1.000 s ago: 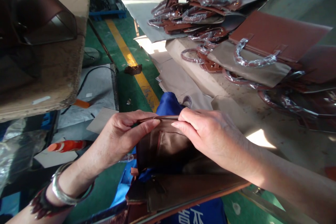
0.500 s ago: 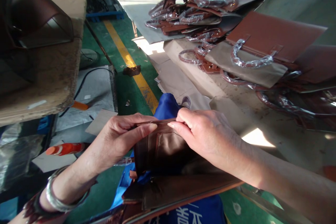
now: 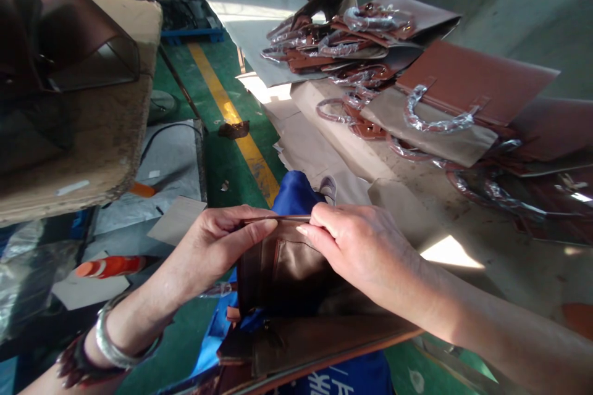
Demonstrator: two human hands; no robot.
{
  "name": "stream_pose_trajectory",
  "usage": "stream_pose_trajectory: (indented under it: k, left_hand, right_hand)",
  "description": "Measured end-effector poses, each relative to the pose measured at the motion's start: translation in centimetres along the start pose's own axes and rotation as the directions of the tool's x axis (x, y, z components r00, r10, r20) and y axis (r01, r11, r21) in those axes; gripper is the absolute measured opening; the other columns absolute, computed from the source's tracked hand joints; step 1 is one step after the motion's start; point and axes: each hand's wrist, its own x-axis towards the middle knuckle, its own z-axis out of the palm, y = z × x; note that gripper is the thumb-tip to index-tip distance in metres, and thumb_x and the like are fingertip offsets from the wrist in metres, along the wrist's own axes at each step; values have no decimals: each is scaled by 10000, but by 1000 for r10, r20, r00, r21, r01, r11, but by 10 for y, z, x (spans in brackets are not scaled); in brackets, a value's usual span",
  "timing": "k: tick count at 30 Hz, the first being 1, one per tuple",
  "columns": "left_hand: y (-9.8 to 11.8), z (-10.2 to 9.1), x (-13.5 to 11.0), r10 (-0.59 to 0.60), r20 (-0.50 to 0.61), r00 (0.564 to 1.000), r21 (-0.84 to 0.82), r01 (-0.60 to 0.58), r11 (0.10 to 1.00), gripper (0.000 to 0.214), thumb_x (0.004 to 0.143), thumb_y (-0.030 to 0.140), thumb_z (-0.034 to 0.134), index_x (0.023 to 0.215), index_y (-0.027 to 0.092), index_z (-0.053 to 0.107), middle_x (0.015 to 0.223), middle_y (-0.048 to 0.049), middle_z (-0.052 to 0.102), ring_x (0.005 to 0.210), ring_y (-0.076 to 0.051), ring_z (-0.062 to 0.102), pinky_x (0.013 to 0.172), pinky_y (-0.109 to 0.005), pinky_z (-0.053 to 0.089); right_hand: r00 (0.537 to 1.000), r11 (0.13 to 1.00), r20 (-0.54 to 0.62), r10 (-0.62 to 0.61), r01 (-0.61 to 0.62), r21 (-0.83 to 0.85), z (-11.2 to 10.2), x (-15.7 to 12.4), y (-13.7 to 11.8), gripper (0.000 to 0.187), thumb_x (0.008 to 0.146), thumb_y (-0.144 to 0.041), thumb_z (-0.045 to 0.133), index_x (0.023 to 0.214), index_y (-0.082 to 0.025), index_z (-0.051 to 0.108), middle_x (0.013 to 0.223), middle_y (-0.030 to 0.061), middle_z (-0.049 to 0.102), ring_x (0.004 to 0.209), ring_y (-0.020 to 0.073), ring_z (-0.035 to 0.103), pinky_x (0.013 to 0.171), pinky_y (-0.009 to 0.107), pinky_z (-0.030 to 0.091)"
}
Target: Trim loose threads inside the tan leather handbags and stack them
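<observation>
A brown handbag (image 3: 296, 339) lies open across my lap, its lining and an inner pocket (image 3: 301, 262) facing up at me. My left hand (image 3: 227, 237) pinches the bag's far top edge, thumb inside and fingers behind it. Close beside it, my right hand (image 3: 356, 244) grips the same edge, its fingers curled over and the thumb pressed against the lining. A short strip of edge shows between the two thumbs. Under the bag is blue cloth (image 3: 296, 191) over my legs. The fingers behind the edge are hidden.
Brown bags with plastic-wrapped handles (image 3: 445, 117) are heaped at the right. On the left, a worn table (image 3: 106, 154) carries more brown pieces (image 3: 88, 37). An orange bottle (image 3: 111, 266) lies below it. A yellow line (image 3: 231, 117) crosses the green floor.
The view has shifted slightly, so the surroundings sit a little lower in the picture. Both hands keep the same hold on the bag's edge.
</observation>
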Motion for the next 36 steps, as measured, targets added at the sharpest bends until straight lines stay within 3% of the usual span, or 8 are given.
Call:
stream_pose_trajectory:
  k: [16, 21, 31, 36]
  left_hand:
    - [-2, -4, -3, 19, 56, 998, 110, -25, 994, 259, 828, 352, 589, 1019, 219, 703, 902, 0, 701, 869, -183, 636, 726, -224, 473]
    - [0, -2, -6, 26, 86, 996, 123, -36, 992, 259, 862, 326, 557, 1029, 181, 692, 1041, -35, 683, 946, -186, 616, 793, -225, 457]
    - [-3, -7, -5, 55, 136, 989, 156, -77, 985, 268, 879, 332, 539, 1077, 205, 667, 1099, -34, 670, 992, -194, 603, 827, -245, 450]
    - [-2, -6, -3, 26, 161, 987, 124, -46, 991, 295, 867, 348, 547, 1092, 193, 659, 1113, -53, 667, 1010, -214, 605, 847, -269, 459]
  right_hand:
    - [1000, 1000, 21, 19, -19, 20, -2, 4, 0, 174, 872, -276, 545, 718, -196, 557, 617, 1, 631, 557, 144, 559, 505, 267, 242]
    - [999, 999, 28, 20, -21, 30, -3, 5, 0, 193, 877, -260, 533, 702, -188, 568, 616, 11, 645, 564, 151, 589, 501, 265, 256]
    - [991, 960, -121, -52, 16, -279, 0, 2, -4, 234, 879, -345, 562, 712, -182, 553, 577, 46, 633, 519, 207, 601, 469, 283, 219]
    - [990, 987, -139, 18, -40, -157, -2, 3, 1, 232, 831, -375, 640, 937, -182, 567, 680, 20, 668, 633, 203, 633, 531, 276, 270]
